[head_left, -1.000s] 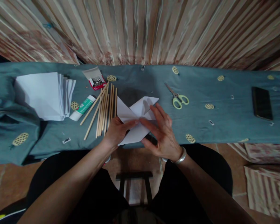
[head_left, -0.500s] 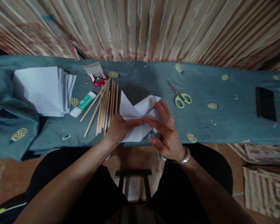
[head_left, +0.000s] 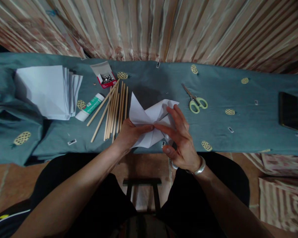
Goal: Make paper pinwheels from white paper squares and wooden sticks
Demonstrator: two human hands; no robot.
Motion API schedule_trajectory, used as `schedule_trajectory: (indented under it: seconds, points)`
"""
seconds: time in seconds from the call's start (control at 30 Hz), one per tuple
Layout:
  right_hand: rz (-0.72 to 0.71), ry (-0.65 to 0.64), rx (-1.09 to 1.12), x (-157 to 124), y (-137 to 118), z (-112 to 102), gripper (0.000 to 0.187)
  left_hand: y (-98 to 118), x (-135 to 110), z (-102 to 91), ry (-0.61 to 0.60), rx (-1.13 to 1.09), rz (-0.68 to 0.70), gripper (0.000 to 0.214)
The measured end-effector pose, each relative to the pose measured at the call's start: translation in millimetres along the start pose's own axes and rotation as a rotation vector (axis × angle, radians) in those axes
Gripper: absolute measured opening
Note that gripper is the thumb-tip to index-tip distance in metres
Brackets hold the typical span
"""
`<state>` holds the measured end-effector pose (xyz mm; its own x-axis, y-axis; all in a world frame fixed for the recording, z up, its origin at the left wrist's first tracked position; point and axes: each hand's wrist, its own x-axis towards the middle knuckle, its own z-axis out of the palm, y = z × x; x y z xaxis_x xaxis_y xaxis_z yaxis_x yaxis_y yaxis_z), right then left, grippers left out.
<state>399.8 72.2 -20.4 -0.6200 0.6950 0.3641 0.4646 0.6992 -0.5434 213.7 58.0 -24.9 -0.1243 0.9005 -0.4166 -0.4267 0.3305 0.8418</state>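
A white sheet of folded paper point(head_left: 149, 115) with raised pointed flaps lies near the front edge of a teal-covered table point(head_left: 238, 132). My left hand point(head_left: 129, 134) pins the paper's middle, its fingers pressed together on it. My right hand point(head_left: 180, 138) has its forefinger stretched to the paper's centre and the other fingers spread over the right flap. A silver bangle sits on my right wrist.
Several wooden sticks point(head_left: 114, 107) lie just left of the paper, with a glue tube point(head_left: 90, 106), a red box of pins point(head_left: 105, 77) and a stack of white paper point(head_left: 47, 91) further left. Green-handled scissors point(head_left: 195, 99) and a dark phone point(head_left: 288, 110) lie to the right. A striped curtain hangs behind.
The paper's lower flap has been folded inward, so the shape is more compact. My right hand drew back slightly toward me. The view shifted a little.
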Motion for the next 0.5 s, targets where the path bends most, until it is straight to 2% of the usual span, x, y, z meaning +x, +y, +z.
schedule_trajectory:
  seconds: [0.3, 0.4, 0.5]
  points:
    - [0.002, 0.034, -0.018, 1.8, -7.6, -6.6, 0.045, 0.3, -1.9, 3.4, -0.020, -0.021, -0.056, 0.033]
    - [0.062, 0.122, -0.049, 1.8, -10.4, -14.2, 0.039, -0.9, -0.3, 2.7, -0.020, -0.046, -0.062, 0.033]
    - [0.182, 0.273, -0.015, 1.3, -4.0, -20.3, 0.032, -0.7, 1.6, 2.4, 0.007, -0.060, -0.079, 0.031]
